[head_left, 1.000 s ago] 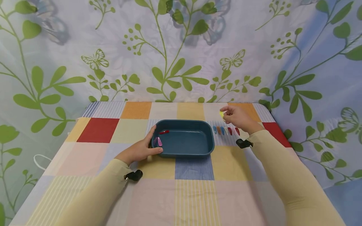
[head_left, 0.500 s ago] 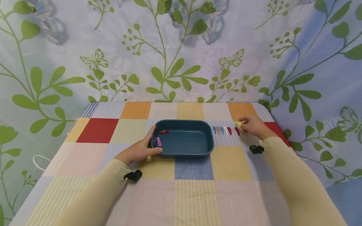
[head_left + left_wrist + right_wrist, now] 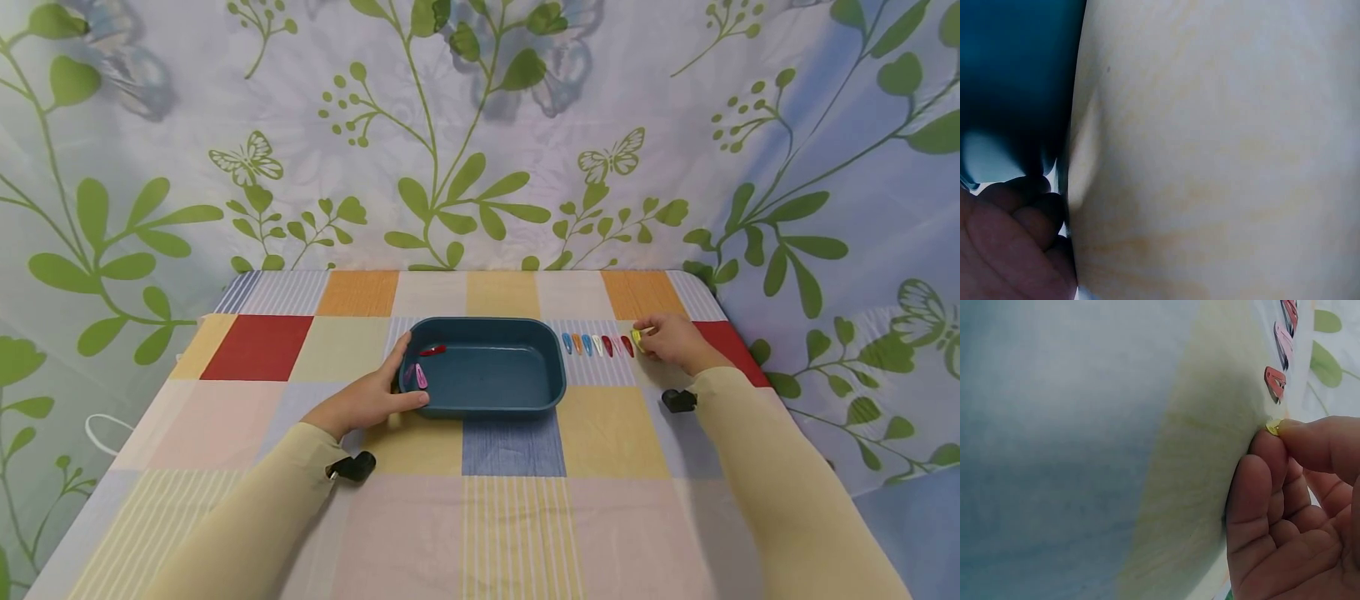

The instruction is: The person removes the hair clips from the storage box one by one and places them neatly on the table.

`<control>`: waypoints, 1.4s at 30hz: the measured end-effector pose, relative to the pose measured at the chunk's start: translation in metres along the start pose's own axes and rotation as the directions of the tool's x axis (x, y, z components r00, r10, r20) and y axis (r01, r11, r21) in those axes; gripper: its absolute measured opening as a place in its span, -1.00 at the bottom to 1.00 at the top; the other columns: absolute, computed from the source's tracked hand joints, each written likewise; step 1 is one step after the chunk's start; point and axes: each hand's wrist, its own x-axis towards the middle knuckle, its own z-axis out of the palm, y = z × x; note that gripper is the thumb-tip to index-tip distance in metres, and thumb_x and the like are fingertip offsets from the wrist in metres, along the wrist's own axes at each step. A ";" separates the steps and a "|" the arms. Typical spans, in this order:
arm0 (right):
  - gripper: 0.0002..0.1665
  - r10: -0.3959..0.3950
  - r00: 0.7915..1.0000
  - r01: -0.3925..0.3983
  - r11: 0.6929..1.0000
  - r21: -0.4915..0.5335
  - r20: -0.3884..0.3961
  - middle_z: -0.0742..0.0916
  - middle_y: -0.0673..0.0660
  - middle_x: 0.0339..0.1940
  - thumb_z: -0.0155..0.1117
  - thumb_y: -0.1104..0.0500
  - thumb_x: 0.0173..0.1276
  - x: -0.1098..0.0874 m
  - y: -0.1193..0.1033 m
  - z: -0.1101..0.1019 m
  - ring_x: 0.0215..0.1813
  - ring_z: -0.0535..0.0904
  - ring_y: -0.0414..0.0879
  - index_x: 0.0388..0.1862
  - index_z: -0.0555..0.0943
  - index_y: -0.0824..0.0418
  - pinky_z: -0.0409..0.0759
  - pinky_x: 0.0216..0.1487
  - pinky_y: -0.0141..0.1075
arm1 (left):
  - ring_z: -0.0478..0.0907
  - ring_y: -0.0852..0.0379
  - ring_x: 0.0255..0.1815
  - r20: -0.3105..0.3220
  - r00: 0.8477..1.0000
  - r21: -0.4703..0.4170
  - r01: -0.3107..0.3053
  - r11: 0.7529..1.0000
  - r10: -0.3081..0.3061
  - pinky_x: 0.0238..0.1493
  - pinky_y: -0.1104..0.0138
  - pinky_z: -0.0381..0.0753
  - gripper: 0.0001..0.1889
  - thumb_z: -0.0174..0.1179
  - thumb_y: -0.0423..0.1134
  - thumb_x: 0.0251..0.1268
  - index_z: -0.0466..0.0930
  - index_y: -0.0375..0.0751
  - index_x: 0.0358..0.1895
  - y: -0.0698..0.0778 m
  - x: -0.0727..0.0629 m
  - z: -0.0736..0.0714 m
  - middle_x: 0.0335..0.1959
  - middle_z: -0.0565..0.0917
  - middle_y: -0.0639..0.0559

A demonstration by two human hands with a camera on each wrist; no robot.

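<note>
In the head view, my right hand [image 3: 670, 340] pinches a yellow snap hair clip [image 3: 637, 339] between thumb and fingers, at the right end of a row of hair clips [image 3: 597, 344] on the cloth. Up close in the right wrist view, the yellow clip's end shows at the fingertips, low over the cloth beside a red clip [image 3: 1275, 384]. My left hand [image 3: 369, 402] grips the left end of a dark blue plastic tray [image 3: 491, 412], thumb over the near rim. Inside the tray, toward its left, lie a red hair clip [image 3: 432, 351] and a pink one [image 3: 422, 377].
A patchwork-patterned cloth [image 3: 517, 533] covers the table. Behind it hangs a curtain [image 3: 495, 108] with green leaves and butterflies. A white cord loop [image 3: 105, 433] shows at the left table edge.
My right hand has moved right and down with the yellow clip, from above the row to its right end. The left hand and the tray have stayed in place.
</note>
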 end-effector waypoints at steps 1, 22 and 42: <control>-0.52 0.000 1.000 0.000 1.000 -0.009 -0.002 0.71 0.34 -0.01 0.16 0.31 0.45 0.000 0.000 0.000 -0.22 0.65 -0.03 0.32 0.53 0.42 0.66 -0.21 -0.32 | 0.02 -0.34 0.72 0.000 1.000 -0.001 0.000 1.000 0.000 0.60 -0.31 0.14 0.18 0.32 0.20 0.41 -0.54 0.42 0.70 0.000 0.000 0.000 0.78 -0.17 -0.12; -0.51 0.039 0.999 -0.036 0.993 -0.108 0.025 0.69 0.39 0.12 0.17 0.25 0.51 -0.005 -0.003 -0.001 -0.08 0.63 0.08 0.37 0.55 0.36 0.64 -0.14 -0.30 | 0.01 -0.32 0.73 0.001 1.000 0.020 0.009 1.000 -0.009 0.60 -0.30 0.16 0.17 0.30 0.21 0.43 -0.57 0.46 0.69 0.000 0.000 0.002 0.79 -0.20 -0.07; -0.47 0.063 0.998 -0.058 0.984 -0.167 0.025 0.72 0.36 0.09 0.23 0.26 0.45 -0.007 -0.010 -0.001 -0.10 0.61 0.08 0.36 0.59 0.37 0.63 -0.16 -0.30 | -0.03 -0.33 0.74 0.003 1.000 -0.009 0.002 1.000 -0.002 0.61 -0.31 0.11 0.19 0.32 0.22 0.40 -0.55 0.45 0.70 -0.001 -0.001 0.001 0.79 -0.21 -0.08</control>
